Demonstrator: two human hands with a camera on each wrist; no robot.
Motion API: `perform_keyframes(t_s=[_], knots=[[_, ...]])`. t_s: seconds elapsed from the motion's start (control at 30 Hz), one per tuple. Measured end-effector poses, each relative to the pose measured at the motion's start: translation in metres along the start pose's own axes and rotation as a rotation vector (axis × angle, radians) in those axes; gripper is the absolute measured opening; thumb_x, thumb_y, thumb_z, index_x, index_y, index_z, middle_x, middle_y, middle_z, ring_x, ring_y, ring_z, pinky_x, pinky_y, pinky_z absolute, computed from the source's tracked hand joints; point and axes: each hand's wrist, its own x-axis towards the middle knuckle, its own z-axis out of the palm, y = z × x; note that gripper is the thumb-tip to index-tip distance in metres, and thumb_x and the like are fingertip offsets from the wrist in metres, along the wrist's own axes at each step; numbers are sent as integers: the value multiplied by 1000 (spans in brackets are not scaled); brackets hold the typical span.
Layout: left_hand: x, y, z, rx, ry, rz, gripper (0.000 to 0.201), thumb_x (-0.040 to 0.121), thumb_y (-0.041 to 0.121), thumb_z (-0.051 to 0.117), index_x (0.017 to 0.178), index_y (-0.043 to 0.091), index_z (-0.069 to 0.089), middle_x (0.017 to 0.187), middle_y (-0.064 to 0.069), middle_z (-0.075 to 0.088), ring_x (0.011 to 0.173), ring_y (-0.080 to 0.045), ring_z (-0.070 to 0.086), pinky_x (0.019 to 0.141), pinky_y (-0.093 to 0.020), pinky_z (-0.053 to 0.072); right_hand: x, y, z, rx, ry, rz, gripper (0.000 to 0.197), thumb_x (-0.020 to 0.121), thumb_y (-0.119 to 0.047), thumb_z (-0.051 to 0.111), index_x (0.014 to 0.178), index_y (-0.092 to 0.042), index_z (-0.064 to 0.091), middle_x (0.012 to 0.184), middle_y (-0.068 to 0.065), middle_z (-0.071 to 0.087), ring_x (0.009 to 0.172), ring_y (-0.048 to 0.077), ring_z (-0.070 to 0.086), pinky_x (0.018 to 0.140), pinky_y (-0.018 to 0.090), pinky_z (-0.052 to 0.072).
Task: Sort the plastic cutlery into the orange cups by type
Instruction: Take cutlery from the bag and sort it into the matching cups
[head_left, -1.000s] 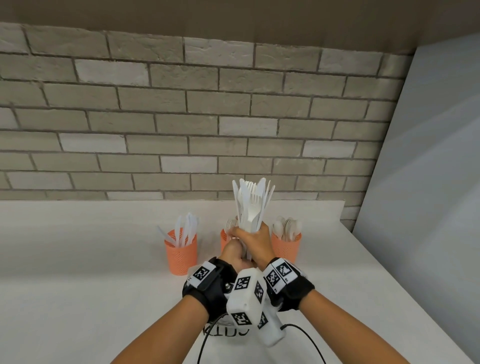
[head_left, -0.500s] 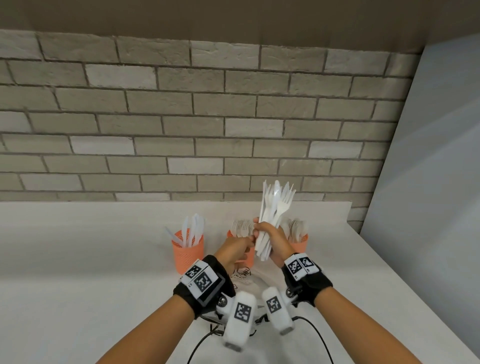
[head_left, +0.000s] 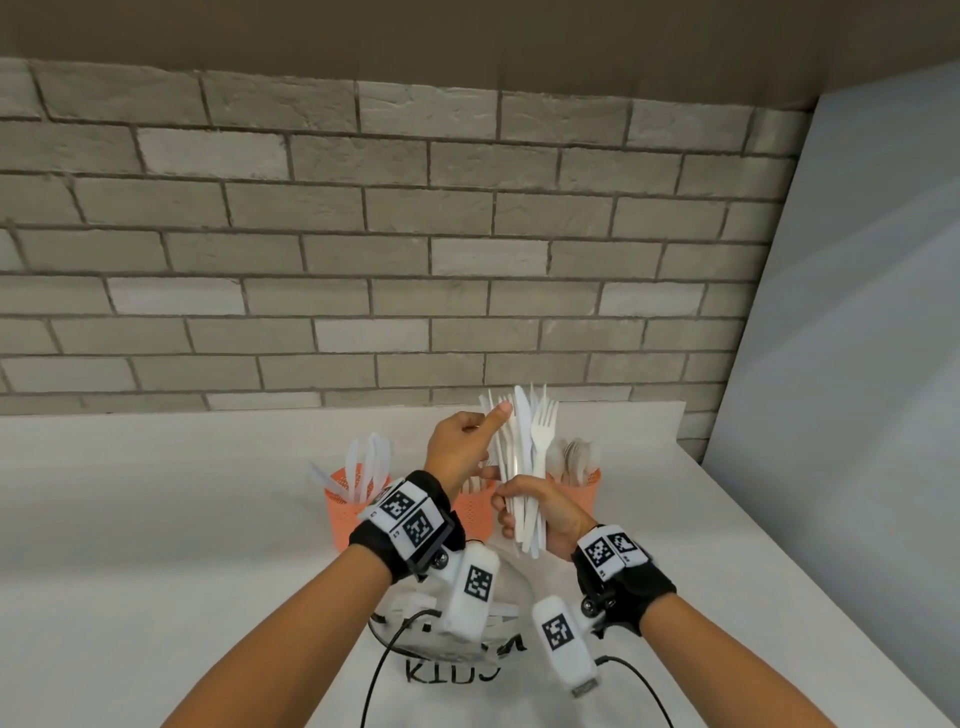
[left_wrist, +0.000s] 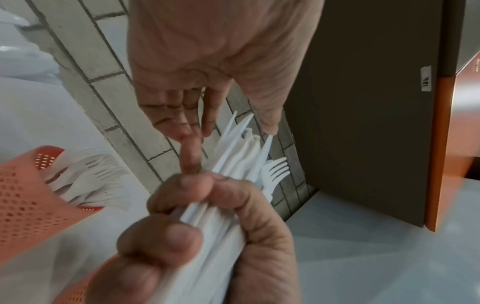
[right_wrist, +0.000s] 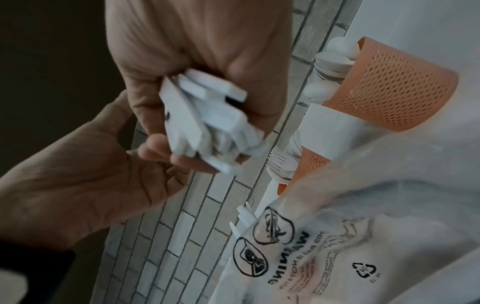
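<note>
Right hand (head_left: 545, 514) grips the cutlery bundle (head_left: 524, 457) upright, tines up. Left hand (head_left: 457, 452) thumbs its top, can't tell the grip. Orange cups (head_left: 343, 501) hold knives (head_left: 371, 462), forks (left_wrist: 85, 176), spoons (head_left: 576, 454).

a plain, staged work corner rather than a lived-in room; whether it is an office, studio or lab cannot be told. behind the right hand (head_left: 545, 514) gripping the cutlery bundle (head_left: 524, 452) runs a pale painted brick wall (head_left: 363, 234). below the grip a white table (head_left: 130, 519) meets that wall, and right of the grip stands a smooth grey panel (head_left: 857, 338). just behind the grip stand mesh orange cups (head_left: 340, 499). nearer the person lies a clear plastic bag (right_wrist: 337, 257) with warning print. in the left wrist view, beyond the grip, is a dark door (left_wrist: 363, 102) with an orange edge and a small paper label (left_wrist: 425, 78).
</note>
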Motion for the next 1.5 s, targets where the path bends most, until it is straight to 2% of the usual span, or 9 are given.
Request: perform_keyframes(t_s=[0.2,0.37,0.5,0.77,0.93,1.07,1.17,1.37,1.5], knots=[[8,-6,6,61,11,40,35,94,37,49,82,6,60,71,-5,60,62,-18,56,44,-19,42,-3,5,-5,-24,-34,5,36,71,-12,53,107,-12,58,64,1,66,44,8,52,44,18,45],[13,-12,5,-11,7,-5,27,95,24,47,76,10,61,72,-9,62,59,-21,56,47,-23,42,-1,8,-10,35,-48,18,40,71,-11,53,111,-8,57,70,6,70,48,10,56,48,20,49],[11,-15,4,26,-71,-71,30,92,18,49,65,8,57,63,-8,60,47,-14,51,36,-12,35,2,9,-11,-5,-50,45,43,70,-12,55,113,-6,55,79,9,73,51,11,60,51,22,52],[19,-18,-2,-97,-10,-99,37,100,24,36,76,8,60,74,-7,65,65,-19,59,61,-28,46,5,6,-14,2,-65,29,23,83,-7,49,104,-4,60,84,9,75,73,18,72,72,30,58],[22,-17,-1,-243,67,-69,35,102,27,29,81,11,51,66,-9,66,62,-20,62,56,-27,46,8,7,-19,-9,55,-33,23,91,-1,43,110,1,58,85,14,73,75,23,72,81,39,55],[31,-12,-4,-398,208,-16,25,101,20,30,88,14,50,52,-3,47,38,-12,53,46,-22,48,4,7,-23,-22,164,-44,11,90,0,47,97,1,57,71,12,72,61,21,70,67,35,58],[40,-7,-10,-307,241,-6,17,100,16,32,102,15,48,59,0,32,38,-7,31,33,-14,30,-1,8,-24,-71,242,-54,8,89,0,50,87,-6,55,57,7,62,42,14,56,49,28,51],[35,-3,-2,-147,86,-33,5,92,11,52,94,11,56,65,1,42,54,-11,36,46,-18,31,0,13,-28,-125,333,-76,9,88,-4,53,83,-10,54,43,-1,45,35,10,38,38,20,36],[21,-6,16,-103,-22,-3,6,85,14,66,79,12,63,56,4,46,41,-4,40,40,-14,32,0,15,-25,-148,305,-63,10,88,-4,54,80,-10,53,44,-1,44,35,10,38,38,20,36]])
